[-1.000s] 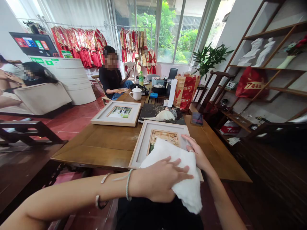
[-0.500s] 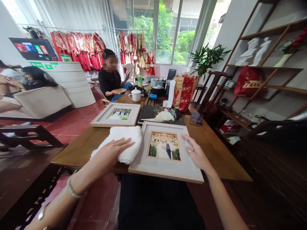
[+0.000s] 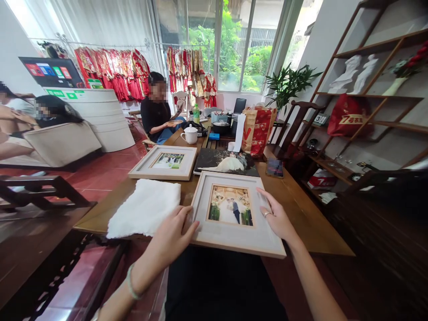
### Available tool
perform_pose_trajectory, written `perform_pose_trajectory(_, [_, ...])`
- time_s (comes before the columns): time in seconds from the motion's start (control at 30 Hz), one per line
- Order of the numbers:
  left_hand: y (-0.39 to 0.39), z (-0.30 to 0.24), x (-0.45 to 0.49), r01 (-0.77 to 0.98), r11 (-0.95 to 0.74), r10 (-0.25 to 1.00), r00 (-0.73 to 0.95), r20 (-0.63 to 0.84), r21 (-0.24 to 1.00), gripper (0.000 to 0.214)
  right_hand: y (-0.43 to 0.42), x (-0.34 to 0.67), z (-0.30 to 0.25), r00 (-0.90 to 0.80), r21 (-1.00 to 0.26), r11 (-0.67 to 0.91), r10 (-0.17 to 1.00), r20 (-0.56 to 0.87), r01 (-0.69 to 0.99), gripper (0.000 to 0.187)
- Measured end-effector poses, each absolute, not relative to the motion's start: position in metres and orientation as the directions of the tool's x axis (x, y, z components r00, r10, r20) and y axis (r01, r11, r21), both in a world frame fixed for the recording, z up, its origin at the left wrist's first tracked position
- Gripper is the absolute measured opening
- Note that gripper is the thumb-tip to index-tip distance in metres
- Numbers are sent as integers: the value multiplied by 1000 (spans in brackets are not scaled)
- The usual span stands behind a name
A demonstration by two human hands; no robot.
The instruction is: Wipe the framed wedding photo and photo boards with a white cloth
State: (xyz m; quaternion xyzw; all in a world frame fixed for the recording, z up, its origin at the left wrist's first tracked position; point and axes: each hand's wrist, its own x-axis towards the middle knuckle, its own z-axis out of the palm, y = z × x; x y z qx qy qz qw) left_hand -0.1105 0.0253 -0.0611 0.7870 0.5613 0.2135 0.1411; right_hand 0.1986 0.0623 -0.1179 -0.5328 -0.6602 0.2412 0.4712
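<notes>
A pale wooden picture frame (image 3: 234, 234) with a wedding photo lies at the near edge of the wooden table (image 3: 301, 214). My left hand (image 3: 174, 236) grips its left edge, fingers curled over the rim. On the right edge rests my right hand (image 3: 277, 218), fingers stretched along it, a ring on one finger. A white folded cloth (image 3: 143, 207) lies flat on the table just left of the frame, free of both hands.
A second framed photo (image 3: 163, 161) and a dark unframed print (image 3: 227, 162) lie further back. Beyond them stand a white teapot (image 3: 190, 133), a red paper bag (image 3: 257, 129) and a phone (image 3: 274, 167). A seated person (image 3: 155, 113) is at the far end. Wooden shelves (image 3: 368, 98) line the right.
My left hand carried the white cloth off the frame, laid it on the table to the left, let go, and now holds the frame's left edge. The right hand stayed on the right edge.
</notes>
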Motion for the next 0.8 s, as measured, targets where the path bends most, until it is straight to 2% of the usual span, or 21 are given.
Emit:
perform_pose_trajectory(0.07, [33,-73,-98,864,-283,954,209,215,416,45,62,198,-118,53,-801,331,911,410,498,56])
perform_pose_trajectory(0.13, [40,-82,-92,877,-232,962,141,236,421,45,62,197,-119,130,-796,309,893,431,520,58])
perform_pose_trajectory(0.23, [46,-88,-94,804,-195,970,72,233,561,42,61,195,-122,199,-855,275,898,392,440,64])
perform_pose_trajectory(0.33, [46,-91,-101,605,-145,984,8,176,783,45,56,190,-118,203,-901,287,909,363,325,67])
perform_pose_trajectory(0.4, [42,-90,-105,380,-64,997,-19,77,923,56,48,188,-110,221,-905,315,897,382,287,66])
perform_pose_trajectory(0.47, [36,-84,-106,130,46,999,6,-47,990,66,40,185,-96,257,-900,355,872,416,253,69])
perform_pose_trajectory(0.53, [30,-71,-107,-55,144,989,44,-141,988,69,33,180,-78,272,-892,386,855,441,235,68])
perform_pose_trajectory(0.6, [28,-53,-110,-155,183,983,21,-182,971,67,27,174,-58,283,-869,435,825,489,234,65])
perform_pose_trajectory(0.7, [34,-22,-120,-208,170,982,-50,-184,963,60,20,162,-30,252,-855,478,818,517,202,59])
perform_pose_trajectory(0.8, [52,7,-143,-172,135,978,-136,-159,976,45,13,158,-18,234,-861,490,828,509,140,53])
